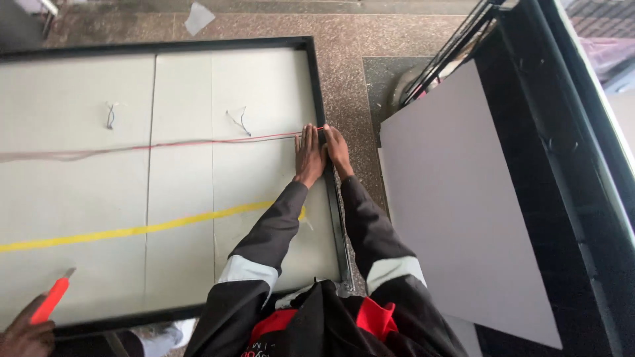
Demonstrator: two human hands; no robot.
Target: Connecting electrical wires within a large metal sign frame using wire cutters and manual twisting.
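Both hands meet at the right edge of a large white panel (185, 198) set in a black frame (316, 86) lying flat on the speckled stone floor (350, 53). The left hand (308, 156) lies flat, palm down, fingers stretched out on the panel just inside the frame. The right hand (338, 151) rests on the frame rail itself, fingers extended and pressing at the spot where a thin red string (218, 141) ends; whether they pinch it cannot be told. The string runs from the fingertips leftward across the panel, above a yellow line (132, 231). At the lower left another person's hand (26, 334) grips an orange-handled cutter (51, 301)
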